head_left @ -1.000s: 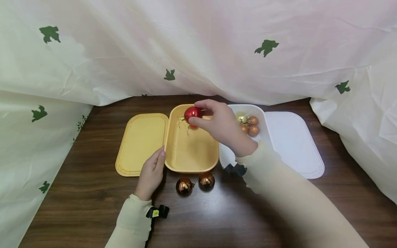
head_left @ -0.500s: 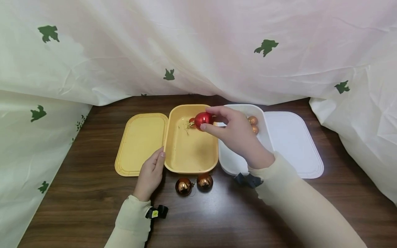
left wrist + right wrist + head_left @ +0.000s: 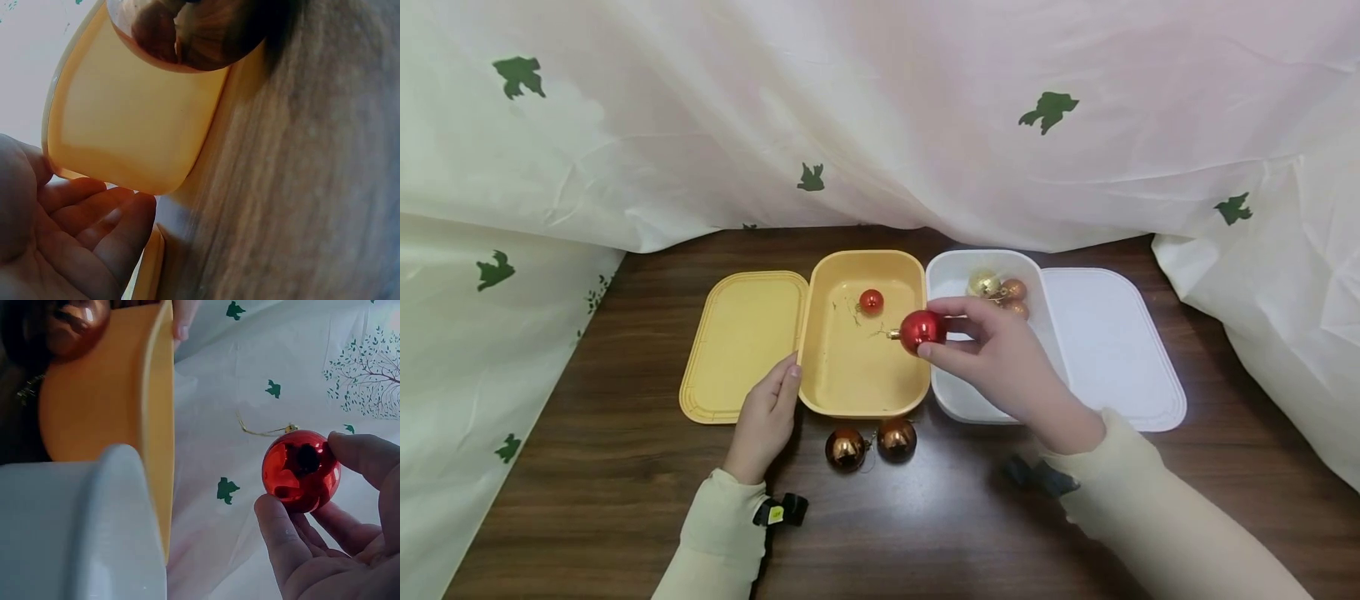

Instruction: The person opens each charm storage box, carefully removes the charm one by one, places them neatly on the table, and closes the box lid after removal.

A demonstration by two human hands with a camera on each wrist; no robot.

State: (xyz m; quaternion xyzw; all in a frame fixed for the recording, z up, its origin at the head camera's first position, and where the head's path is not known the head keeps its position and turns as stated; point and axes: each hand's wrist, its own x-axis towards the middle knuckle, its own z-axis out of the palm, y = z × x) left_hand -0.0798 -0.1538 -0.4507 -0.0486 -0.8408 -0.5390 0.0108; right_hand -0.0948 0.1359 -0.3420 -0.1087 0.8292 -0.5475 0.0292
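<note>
My right hand (image 3: 996,354) pinches a shiny red Christmas ball (image 3: 922,332) between thumb and fingers. The ball hangs over the yellow box's right side, its gold cap and thread pointing left; the right wrist view shows the ball (image 3: 302,472) in the fingertips. Inside the yellow box (image 3: 857,379) lies a smaller red ball (image 3: 871,302). My left hand (image 3: 767,417) touches this box's left wall from outside, and its fingertips meet the wall in the left wrist view. Two shiny brown balls (image 3: 846,448) lie in front of the box.
Right of the yellow box stands a white box (image 3: 966,400) with a gold ball (image 3: 982,283) and small orange-brown balls (image 3: 1013,289), partly hidden by my hand. A yellow lid (image 3: 745,350) lies left, a white lid (image 3: 1116,350) right. A patterned curtain (image 3: 880,108) hangs behind.
My right hand has carried the red ball right and nearer to me, from the yellow box's far end to its right rim. The smaller red ball now shows fully. The left hand stays put.
</note>
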